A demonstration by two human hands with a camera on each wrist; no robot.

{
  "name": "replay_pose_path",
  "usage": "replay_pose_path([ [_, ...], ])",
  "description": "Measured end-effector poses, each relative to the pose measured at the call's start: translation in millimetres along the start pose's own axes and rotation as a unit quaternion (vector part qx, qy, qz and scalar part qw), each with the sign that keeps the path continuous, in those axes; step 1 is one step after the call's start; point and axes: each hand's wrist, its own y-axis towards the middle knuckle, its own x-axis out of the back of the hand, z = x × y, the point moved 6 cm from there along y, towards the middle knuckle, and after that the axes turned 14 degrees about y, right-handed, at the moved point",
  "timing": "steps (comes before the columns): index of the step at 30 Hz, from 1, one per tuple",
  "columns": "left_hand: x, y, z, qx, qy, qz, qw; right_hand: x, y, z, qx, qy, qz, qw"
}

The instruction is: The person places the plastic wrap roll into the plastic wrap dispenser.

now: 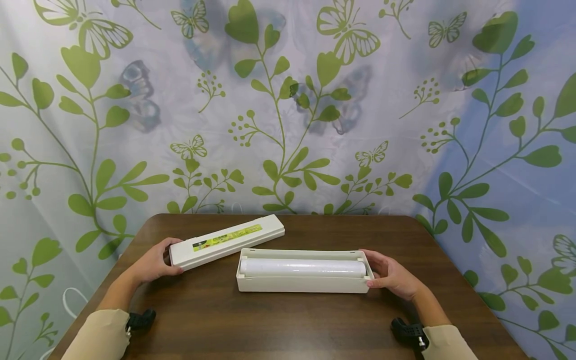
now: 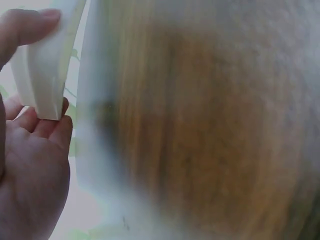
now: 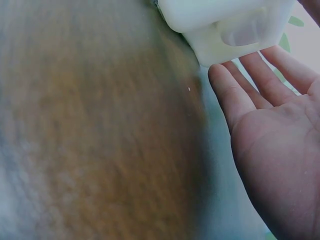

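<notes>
A long white lid (image 1: 227,241) with a yellow-green label lies slanted at the left; its right end is just behind the white box (image 1: 302,285). The left hand (image 1: 152,261) grips the lid's left end, thumb on one side and fingers on the other, as the left wrist view shows at the lid's end (image 2: 47,82). The uncovered box holds a white roll (image 1: 302,267) lying lengthwise. At the box's right end is the right hand (image 1: 392,275), thumb at the front corner and fingers at the back. In the right wrist view its fingertips touch the box's end (image 3: 240,35).
Both things are on a brown wooden table (image 1: 306,325). Behind it hangs a pale curtain (image 1: 288,125) with green leaves and butterflies. Black wrist straps with mounts (image 1: 141,320) are on both forearms, beside beige sleeves (image 1: 100,335).
</notes>
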Motion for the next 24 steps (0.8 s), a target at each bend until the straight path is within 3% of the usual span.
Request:
replay_pose_path([
  [5, 3.2, -0.3, -4.7, -0.016, -0.021, -0.018, 0.9995, 1, -0.2, 0, -0.002, -0.004, -0.005, 1.0],
  [24, 9.5, -6.1, -15.2, -0.024, -0.024, -0.011, 0.9994, 0, 0.1, 2, 0.004, -0.001, 0.007, 1.0],
])
